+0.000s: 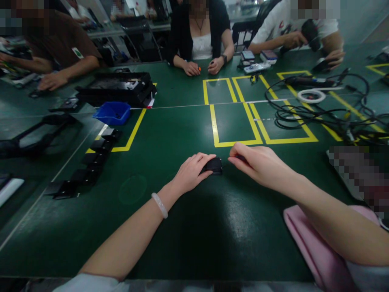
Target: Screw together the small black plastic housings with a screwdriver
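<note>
Near the middle of the green table [182, 227], my left hand [192, 172] grips a small black rectangular part [215, 166] between thumb and fingers, its right end sticking out. The part rests on or just above the tabletop. Just to the right, my right hand [258, 164] is closed in a pinch, its fingertips a short gap from the part's right end. Whatever the pinch holds is hidden by the fingers. A pale bracelet [159, 205] circles my left wrist.
A row of small black parts [95, 158] runs along the left, beside a blue bin [113, 113] and black trays [118, 89]. Coiled black cables [291, 117] lie at right behind a pink cloth [313, 239]. Yellow tape [237, 143] marks rectangles. Several people sit across the table.
</note>
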`<action>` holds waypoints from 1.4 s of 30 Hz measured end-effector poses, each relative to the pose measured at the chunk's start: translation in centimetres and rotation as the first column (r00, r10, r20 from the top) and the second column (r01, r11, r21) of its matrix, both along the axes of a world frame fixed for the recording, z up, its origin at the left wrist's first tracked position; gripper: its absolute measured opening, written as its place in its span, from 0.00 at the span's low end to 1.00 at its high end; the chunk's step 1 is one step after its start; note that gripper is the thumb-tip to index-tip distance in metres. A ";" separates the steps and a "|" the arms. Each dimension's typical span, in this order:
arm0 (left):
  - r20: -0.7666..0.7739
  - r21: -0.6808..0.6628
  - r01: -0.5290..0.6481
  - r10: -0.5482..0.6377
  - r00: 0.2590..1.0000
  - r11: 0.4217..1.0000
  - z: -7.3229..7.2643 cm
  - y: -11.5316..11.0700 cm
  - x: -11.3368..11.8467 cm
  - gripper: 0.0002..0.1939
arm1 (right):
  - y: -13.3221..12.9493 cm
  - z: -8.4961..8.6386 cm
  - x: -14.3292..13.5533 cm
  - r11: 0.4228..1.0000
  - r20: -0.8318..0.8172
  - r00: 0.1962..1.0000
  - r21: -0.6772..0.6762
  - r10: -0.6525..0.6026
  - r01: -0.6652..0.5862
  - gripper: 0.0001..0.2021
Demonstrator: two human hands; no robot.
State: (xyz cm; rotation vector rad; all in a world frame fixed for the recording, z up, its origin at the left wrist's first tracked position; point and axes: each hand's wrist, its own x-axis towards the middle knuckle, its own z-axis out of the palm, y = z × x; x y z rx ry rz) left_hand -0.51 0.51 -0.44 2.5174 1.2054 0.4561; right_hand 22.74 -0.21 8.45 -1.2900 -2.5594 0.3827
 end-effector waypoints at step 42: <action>0.002 0.009 -0.005 0.005 1.000 1.000 0.0 0.0 -0.1 0.23 | -0.4 0.2 -0.7 0.999 -0.021 0.999 -0.029 0.025 -0.026 0.10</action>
